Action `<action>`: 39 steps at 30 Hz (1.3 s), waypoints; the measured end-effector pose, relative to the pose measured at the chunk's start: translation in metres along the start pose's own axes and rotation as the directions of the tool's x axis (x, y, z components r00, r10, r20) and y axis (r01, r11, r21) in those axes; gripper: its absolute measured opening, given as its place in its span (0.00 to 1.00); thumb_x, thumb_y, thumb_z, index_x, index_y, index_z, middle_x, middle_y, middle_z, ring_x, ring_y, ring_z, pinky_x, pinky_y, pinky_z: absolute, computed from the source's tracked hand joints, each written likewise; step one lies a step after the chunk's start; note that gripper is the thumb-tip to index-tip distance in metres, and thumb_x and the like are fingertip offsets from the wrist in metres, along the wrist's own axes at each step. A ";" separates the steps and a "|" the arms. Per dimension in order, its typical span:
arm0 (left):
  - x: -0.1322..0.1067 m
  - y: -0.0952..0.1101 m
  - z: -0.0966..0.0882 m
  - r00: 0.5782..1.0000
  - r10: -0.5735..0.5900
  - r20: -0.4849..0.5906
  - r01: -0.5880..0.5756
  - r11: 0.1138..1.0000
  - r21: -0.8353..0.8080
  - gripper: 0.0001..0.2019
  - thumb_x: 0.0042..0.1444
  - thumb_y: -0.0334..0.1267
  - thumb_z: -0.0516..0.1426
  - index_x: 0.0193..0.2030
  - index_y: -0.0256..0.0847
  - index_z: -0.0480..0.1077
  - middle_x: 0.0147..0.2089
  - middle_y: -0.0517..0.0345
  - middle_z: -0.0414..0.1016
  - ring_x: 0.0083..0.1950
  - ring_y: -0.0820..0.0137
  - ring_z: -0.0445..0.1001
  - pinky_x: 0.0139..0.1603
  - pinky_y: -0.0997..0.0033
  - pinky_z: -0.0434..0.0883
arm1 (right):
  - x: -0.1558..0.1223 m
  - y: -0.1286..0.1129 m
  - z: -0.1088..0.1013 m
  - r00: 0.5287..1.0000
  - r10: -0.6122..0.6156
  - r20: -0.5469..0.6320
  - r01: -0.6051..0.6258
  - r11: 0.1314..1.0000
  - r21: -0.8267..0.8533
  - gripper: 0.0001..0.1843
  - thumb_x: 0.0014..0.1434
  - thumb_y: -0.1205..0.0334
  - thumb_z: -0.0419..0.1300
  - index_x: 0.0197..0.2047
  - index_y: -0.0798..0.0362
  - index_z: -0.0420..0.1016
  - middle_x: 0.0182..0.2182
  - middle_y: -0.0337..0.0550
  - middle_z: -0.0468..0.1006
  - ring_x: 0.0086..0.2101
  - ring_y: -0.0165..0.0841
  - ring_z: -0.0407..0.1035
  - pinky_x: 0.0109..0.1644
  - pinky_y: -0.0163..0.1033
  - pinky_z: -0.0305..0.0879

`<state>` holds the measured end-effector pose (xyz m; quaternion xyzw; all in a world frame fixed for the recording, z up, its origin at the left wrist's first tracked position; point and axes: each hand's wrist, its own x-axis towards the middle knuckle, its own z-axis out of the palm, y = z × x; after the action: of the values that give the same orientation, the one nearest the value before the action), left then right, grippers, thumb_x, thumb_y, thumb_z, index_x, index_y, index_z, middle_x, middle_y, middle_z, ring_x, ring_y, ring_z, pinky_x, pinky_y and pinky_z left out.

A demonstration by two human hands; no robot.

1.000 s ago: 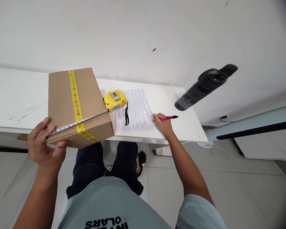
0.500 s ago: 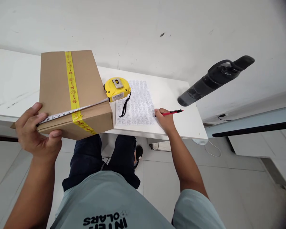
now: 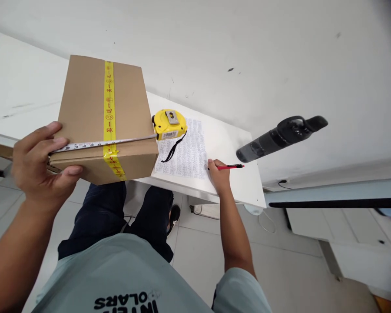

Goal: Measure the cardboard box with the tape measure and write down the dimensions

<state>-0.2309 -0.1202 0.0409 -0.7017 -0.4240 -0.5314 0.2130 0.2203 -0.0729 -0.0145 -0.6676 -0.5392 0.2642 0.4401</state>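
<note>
A cardboard box sealed with yellow tape sits at the near edge of a white table. My left hand grips its near left corner and pins the end of a measuring tape blade against the top edge. The blade runs right to a yellow tape measure case lying beside the box. My right hand is closed on a red pen, its tip at the right edge of a printed sheet of paper.
A dark handheld device hangs in the air to the right of the table. A white wall stands behind. Below lie a tiled floor, my legs and a white cable.
The view has swung and tilted, so the box and table look rotated. My left hand keeps the tape end on the box. My right hand stays at the paper with the pen.
</note>
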 end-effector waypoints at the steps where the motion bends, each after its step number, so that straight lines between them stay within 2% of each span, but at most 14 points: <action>1: -0.001 -0.001 -0.001 1.000 -0.028 0.009 0.028 1.000 -0.011 0.33 0.57 0.64 0.59 0.53 0.34 0.69 0.54 0.46 0.77 0.62 0.54 0.75 0.61 0.45 0.72 | -0.001 0.000 0.000 1.000 -0.002 -0.003 0.002 1.000 -0.008 0.20 0.60 0.51 0.58 0.20 0.49 0.61 0.20 0.33 0.59 0.25 0.31 0.56 0.31 0.38 0.56; 6: -0.005 0.001 0.000 0.966 -0.257 0.025 0.257 0.966 0.004 0.39 0.48 0.75 0.56 0.46 0.37 0.70 0.55 0.46 0.76 0.61 0.54 0.74 0.63 0.42 0.69 | -0.003 -0.001 0.000 0.999 0.003 -0.033 -0.003 1.000 -0.023 0.21 0.60 0.49 0.58 0.21 0.47 0.57 0.19 0.33 0.58 0.26 0.31 0.55 0.31 0.39 0.54; 13: -0.001 0.003 0.002 0.950 -0.312 0.022 0.311 0.950 0.036 0.43 0.44 0.81 0.53 0.43 0.37 0.69 0.54 0.46 0.77 0.61 0.55 0.75 0.62 0.44 0.70 | -0.001 -0.001 0.000 0.999 0.032 -0.031 -0.032 0.999 -0.002 0.21 0.58 0.50 0.60 0.20 0.48 0.59 0.19 0.33 0.58 0.25 0.31 0.55 0.31 0.38 0.55; 15: -0.001 0.004 0.002 0.960 -0.281 0.015 0.280 0.959 0.048 0.42 0.47 0.79 0.53 0.44 0.36 0.69 0.54 0.46 0.77 0.61 0.55 0.75 0.62 0.44 0.70 | -0.001 -0.002 -0.001 0.999 0.042 -0.021 -0.041 0.999 0.011 0.20 0.58 0.51 0.60 0.20 0.48 0.60 0.19 0.33 0.59 0.25 0.31 0.55 0.31 0.38 0.55; 19: -0.001 0.006 0.003 0.993 -0.116 -0.019 0.117 0.993 0.027 0.34 0.58 0.69 0.54 0.50 0.35 0.69 0.56 0.45 0.77 0.62 0.57 0.75 0.62 0.45 0.71 | -0.001 -0.003 -0.001 0.998 0.052 -0.019 -0.051 0.998 0.033 0.19 0.58 0.53 0.59 0.19 0.49 0.60 0.19 0.33 0.59 0.25 0.31 0.56 0.31 0.38 0.55; 21: 0.000 0.007 0.004 0.997 -0.072 -0.021 0.072 0.997 0.019 0.32 0.61 0.66 0.54 0.52 0.35 0.68 0.58 0.44 0.76 0.62 0.57 0.75 0.62 0.46 0.71 | -0.002 -0.004 -0.001 0.998 0.054 -0.035 -0.053 0.998 0.039 0.19 0.59 0.53 0.59 0.20 0.49 0.61 0.20 0.33 0.59 0.26 0.31 0.56 0.32 0.38 0.55; 27: 0.002 0.008 0.005 0.999 -0.013 -0.034 0.015 0.999 0.041 0.31 0.63 0.63 0.53 0.54 0.33 0.68 0.58 0.43 0.75 0.62 0.57 0.75 0.61 0.47 0.73 | 0.000 -0.003 0.000 0.997 0.055 -0.058 -0.053 0.998 0.038 0.19 0.60 0.53 0.58 0.20 0.49 0.63 0.20 0.33 0.60 0.26 0.31 0.56 0.32 0.38 0.55; 33: 0.004 0.006 0.008 0.995 0.063 -0.083 -0.068 0.996 -0.063 0.30 0.63 0.59 0.56 0.59 0.33 0.69 0.58 0.43 0.76 0.63 0.55 0.75 0.61 0.46 0.73 | 0.000 -0.001 0.001 0.997 0.052 -0.051 -0.050 0.998 0.042 0.20 0.60 0.52 0.59 0.20 0.49 0.61 0.20 0.33 0.59 0.27 0.31 0.56 0.32 0.38 0.55; 39: 0.004 0.005 0.008 0.993 0.071 -0.093 -0.080 0.992 -0.096 0.30 0.62 0.56 0.59 0.61 0.33 0.69 0.59 0.41 0.76 0.63 0.54 0.74 0.62 0.46 0.72 | -0.001 -0.002 0.001 0.997 0.045 -0.055 -0.043 0.998 0.043 0.20 0.59 0.52 0.59 0.20 0.49 0.61 0.20 0.32 0.59 0.27 0.30 0.56 0.32 0.38 0.55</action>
<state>-0.2218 -0.1160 0.0429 -0.7027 -0.3602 -0.5741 0.2167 0.2182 -0.0730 -0.0138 -0.6773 -0.5060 0.2662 0.4630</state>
